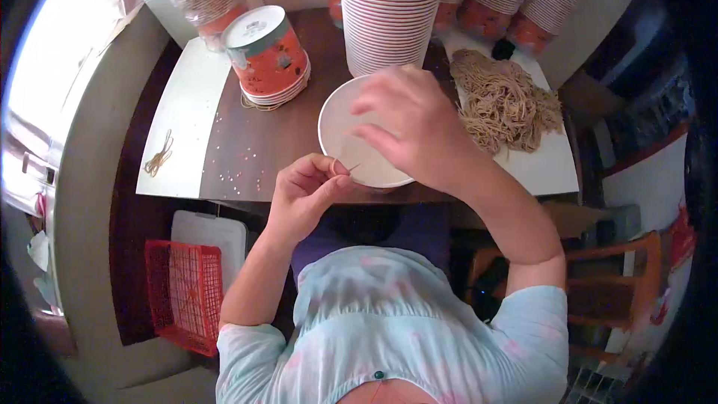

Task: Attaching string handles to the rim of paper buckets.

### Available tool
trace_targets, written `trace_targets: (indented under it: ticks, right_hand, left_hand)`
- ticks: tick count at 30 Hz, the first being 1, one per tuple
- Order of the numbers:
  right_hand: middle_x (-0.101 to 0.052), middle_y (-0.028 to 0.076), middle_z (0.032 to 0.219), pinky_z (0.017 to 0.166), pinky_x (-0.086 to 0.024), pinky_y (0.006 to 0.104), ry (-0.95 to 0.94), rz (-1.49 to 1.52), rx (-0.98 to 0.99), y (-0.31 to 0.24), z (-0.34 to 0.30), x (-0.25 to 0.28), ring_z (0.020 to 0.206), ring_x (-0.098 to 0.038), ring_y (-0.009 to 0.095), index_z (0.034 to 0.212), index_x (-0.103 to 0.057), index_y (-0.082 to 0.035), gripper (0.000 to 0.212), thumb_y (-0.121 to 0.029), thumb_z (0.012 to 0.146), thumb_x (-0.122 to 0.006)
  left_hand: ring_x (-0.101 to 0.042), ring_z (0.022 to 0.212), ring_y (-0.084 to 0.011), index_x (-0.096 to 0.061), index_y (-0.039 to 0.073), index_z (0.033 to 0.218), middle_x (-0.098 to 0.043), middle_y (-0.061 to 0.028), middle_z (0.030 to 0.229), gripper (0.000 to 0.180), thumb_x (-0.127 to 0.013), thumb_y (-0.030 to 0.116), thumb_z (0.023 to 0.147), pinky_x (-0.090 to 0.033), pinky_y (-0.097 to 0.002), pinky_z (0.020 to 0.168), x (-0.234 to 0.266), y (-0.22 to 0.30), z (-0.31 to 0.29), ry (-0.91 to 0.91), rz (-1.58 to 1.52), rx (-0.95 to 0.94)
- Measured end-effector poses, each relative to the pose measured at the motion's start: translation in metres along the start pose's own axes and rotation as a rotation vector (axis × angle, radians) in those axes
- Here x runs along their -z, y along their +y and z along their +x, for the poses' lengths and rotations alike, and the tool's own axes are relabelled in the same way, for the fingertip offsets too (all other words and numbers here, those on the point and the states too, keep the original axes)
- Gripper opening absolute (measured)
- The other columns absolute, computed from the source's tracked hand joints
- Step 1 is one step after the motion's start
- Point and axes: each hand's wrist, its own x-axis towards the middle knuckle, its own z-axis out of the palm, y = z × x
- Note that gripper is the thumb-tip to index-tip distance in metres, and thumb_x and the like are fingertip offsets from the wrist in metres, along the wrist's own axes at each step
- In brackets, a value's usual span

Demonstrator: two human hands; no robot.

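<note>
Steady the thin tan strand [356, 167] pinched by the left hand [313, 183] over the round white bucket [336, 131] at the brown-and-white desk [288, 135] front edge, the right hand's [411, 123] fingers loosely parted, contents unclear.

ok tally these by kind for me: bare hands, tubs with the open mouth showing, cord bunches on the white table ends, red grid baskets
Bare hands: 2 (left hand, right hand)
Open-mouthed tub: 1
Cord bunches: 2 (large heap, small bundle)
Red grid basket: 1
Total: 6

left hand [308, 185]: fingers [308, 167] pinched | right hand [411, 121]: blurred, thumb [380, 142] spread apart
</note>
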Motion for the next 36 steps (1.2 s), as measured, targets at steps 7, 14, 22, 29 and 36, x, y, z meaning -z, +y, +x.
trace_targets:
  ticks: [7, 14, 22, 29, 36]
  right_hand:
    - [-0.059, 0.005, 0.089, 0.076, -0.042, 0.0375, -0.157, 0.218, -0.123, -0.013, -0.035, -0.007, 0.084, -0.056, 0.026, 0.078, -0.062, -0.009, 0.011, -0.011, 0.070, -0.070]
    - [-0.054, 0.005, 0.081, 0.073, -0.040, 0.0386, -0.123, 0.039, -0.018, -0.028, -0.033, -0.020, 0.076, -0.053, 0.026, 0.076, -0.058, -0.008, 0.012, -0.008, 0.070, -0.067]
    - [-0.050, 0.006, 0.075, 0.053, -0.045, 0.0343, -0.031, -0.173, -0.163, -0.074, -0.053, -0.033, 0.060, -0.054, 0.023, 0.081, -0.055, -0.006, 0.015, -0.006, 0.071, -0.066]
    - [-0.047, 0.006, 0.071, 0.047, -0.043, 0.0307, 0.077, -0.278, -0.193, -0.081, -0.077, -0.055, 0.053, -0.053, 0.018, 0.081, -0.052, -0.006, 0.009, -0.008, 0.074, -0.058]
    - [-0.052, 0.006, 0.076, 0.050, -0.047, 0.0322, 0.112, -0.244, -0.260, -0.069, -0.081, -0.071, 0.057, -0.057, 0.021, 0.090, -0.058, -0.004, 0.015, -0.007, 0.075, -0.062]
  left_hand:
    - [-0.059, 0.081, -0.0081, -0.057, -0.001, 0.093, -0.061, -0.0027, 0.087, 0.009, -0.061, 0.002, 0.086, -0.049, -0.0209, 0.072, -0.001, 0.005, -0.003, -0.066, -0.057, 0.031]
    - [-0.059, 0.078, -0.0067, -0.058, 0.000, 0.091, -0.062, -0.0028, 0.085, 0.010, -0.062, -0.001, 0.083, -0.048, -0.0203, 0.068, -0.003, 0.009, -0.013, -0.011, 0.097, -0.023]
    - [-0.058, 0.068, -0.0243, -0.060, 0.004, 0.084, -0.064, -0.0075, 0.081, 0.018, -0.065, -0.005, 0.070, -0.046, -0.0322, 0.061, -0.018, 0.006, -0.033, 0.296, 1.100, -0.627]
    - [-0.062, 0.076, -0.0118, -0.058, -0.001, 0.088, -0.066, -0.0075, 0.084, 0.011, -0.065, -0.001, 0.080, -0.050, -0.0241, 0.069, -0.028, -0.018, -0.047, 0.417, 0.271, -0.149]
    - [-0.064, 0.081, -0.0143, -0.057, -0.003, 0.088, -0.065, -0.0101, 0.087, 0.010, -0.064, -0.004, 0.081, -0.052, -0.0254, 0.075, -0.027, -0.026, -0.041, 0.373, -0.238, -0.015]
